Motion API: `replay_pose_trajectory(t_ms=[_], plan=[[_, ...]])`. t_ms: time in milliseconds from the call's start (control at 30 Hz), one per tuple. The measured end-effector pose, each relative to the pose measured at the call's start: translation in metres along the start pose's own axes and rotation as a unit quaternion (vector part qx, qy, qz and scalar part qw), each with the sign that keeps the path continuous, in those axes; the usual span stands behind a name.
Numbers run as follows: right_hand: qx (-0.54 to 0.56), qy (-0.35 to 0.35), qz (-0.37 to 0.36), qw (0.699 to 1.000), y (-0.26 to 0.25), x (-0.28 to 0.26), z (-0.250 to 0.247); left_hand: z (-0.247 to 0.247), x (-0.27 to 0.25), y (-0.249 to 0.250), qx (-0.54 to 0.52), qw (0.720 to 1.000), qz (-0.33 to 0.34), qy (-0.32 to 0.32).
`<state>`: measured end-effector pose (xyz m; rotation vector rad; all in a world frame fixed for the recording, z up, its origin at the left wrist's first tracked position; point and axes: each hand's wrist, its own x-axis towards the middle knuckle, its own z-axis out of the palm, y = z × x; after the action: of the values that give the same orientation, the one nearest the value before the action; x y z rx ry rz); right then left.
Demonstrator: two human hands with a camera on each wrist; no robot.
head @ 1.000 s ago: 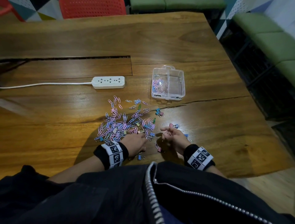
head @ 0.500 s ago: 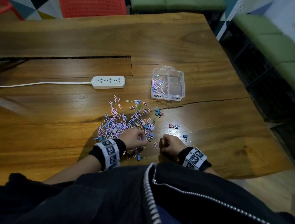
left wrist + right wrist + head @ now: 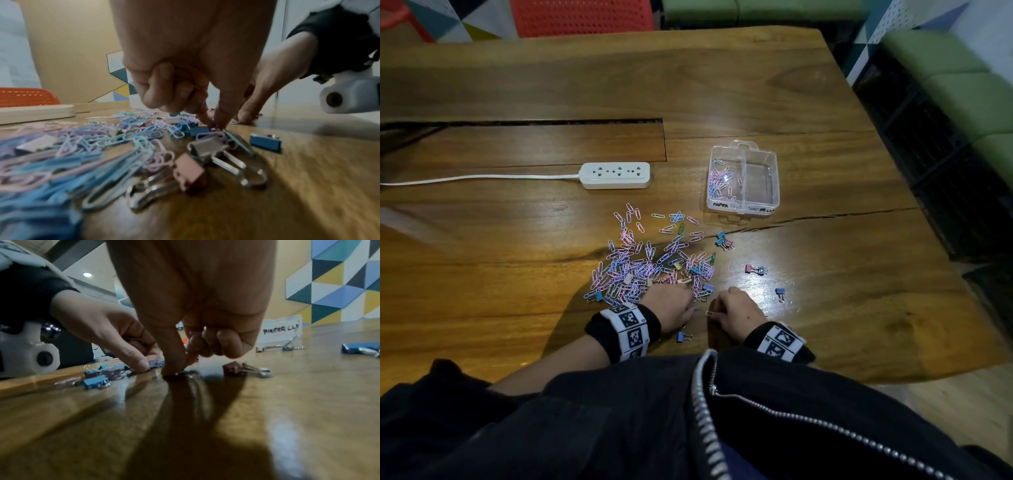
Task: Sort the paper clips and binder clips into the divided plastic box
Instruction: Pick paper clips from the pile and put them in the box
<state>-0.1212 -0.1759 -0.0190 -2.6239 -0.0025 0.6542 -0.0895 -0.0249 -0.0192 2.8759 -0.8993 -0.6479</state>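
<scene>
While both hands' fingers (image 3: 218, 113) pinch clips, wooden table (image 3: 825, 308) gleams.

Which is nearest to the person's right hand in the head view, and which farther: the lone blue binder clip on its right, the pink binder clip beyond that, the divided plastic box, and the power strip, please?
From the right hand:
1. Lone blue binder clip, just to its right.
2. Pink binder clip, ahead and slightly right.
3. Divided plastic box, farther ahead.
4. Power strip, far ahead on the left.

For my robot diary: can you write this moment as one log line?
left hand: picking in clip pile | right hand: pinching paper clip | box: paper clips only
</scene>
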Motion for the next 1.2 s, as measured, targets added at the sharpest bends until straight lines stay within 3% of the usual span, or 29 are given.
replay_pose_trajectory(t_ms=[100,167,200,300,333,367,400,433,500,567,600,633,733,867,1000,1200], plan=[[0.0,-0.026,0.005,1.0,0.0,0.006,0.005,-0.005,0.002,-0.004,-0.116,0.993,-0.017,0.011],[0.019,-0.026,0.003,0.999,0.0,0.007,0.004,-0.01,0.004,-0.012,-0.301,0.952,-0.053,-0.003],[0.045,-0.023,0.007,0.999,0.0,0.007,0.002,-0.012,0.004,-0.015,-0.407,0.91,-0.076,-0.012],[0.2,-0.027,0.021,0.979,-0.001,0.006,-0.008,-0.019,-0.003,-0.025,-0.668,0.734,-0.118,-0.039],[0.259,-0.032,0.016,0.965,0.0,0.008,-0.01,-0.019,-0.005,-0.028,-0.714,0.689,-0.119,-0.043],[0.314,-0.041,0.014,0.948,0.001,0.01,-0.012,-0.019,-0.007,-0.03,-0.735,0.666,-0.119,-0.048],[0.367,-0.054,0.02,0.928,0.002,0.012,-0.013,-0.018,-0.008,-0.032,-0.734,0.667,-0.121,-0.055],[0.419,-0.071,0.035,0.904,0.002,0.014,-0.014,-0.016,-0.008,-0.032,-0.708,0.692,-0.124,-0.063],[0.517,-0.103,0.073,0.846,0.001,0.017,-0.019,-0.01,-0.009,-0.031,-0.575,0.805,-0.125,-0.074],[0.579,-0.133,0.09,0.799,-0.002,0.017,-0.024,-0.006,-0.014,-0.029,-0.369,0.92,-0.113,-0.072],[0.585,-0.145,0.094,0.792,-0.004,0.017,-0.025,-0.005,-0.017,-0.028,-0.259,0.958,-0.105,-0.067],[0.564,-0.147,0.096,0.807,-0.006,0.017,-0.024,-0.004,-0.02,-0.026,-0.163,0.98,-0.099,-0.061],[0.404,-0.114,0.067,0.905,-0.012,0.017,-0.014,-0.002,-0.025,-0.021,-0.056,0.992,-0.102,-0.05],[0.174,-0.088,-0.033,0.98,-0.016,0.014,0.003,0.001,-0.022,-0.015,-0.034,0.992,-0.114,-0.046],[0.052,-0.042,-0.083,0.994,-0.018,0.016,0.013,-0.001,-0.013,-0.015,-0.064,0.991,-0.106,-0.043],[0.025,-0.012,-0.091,0.995,-0.019,0.021,0.01,-0.005,-0.005,-0.027,-0.185,0.975,-0.093,-0.079]])
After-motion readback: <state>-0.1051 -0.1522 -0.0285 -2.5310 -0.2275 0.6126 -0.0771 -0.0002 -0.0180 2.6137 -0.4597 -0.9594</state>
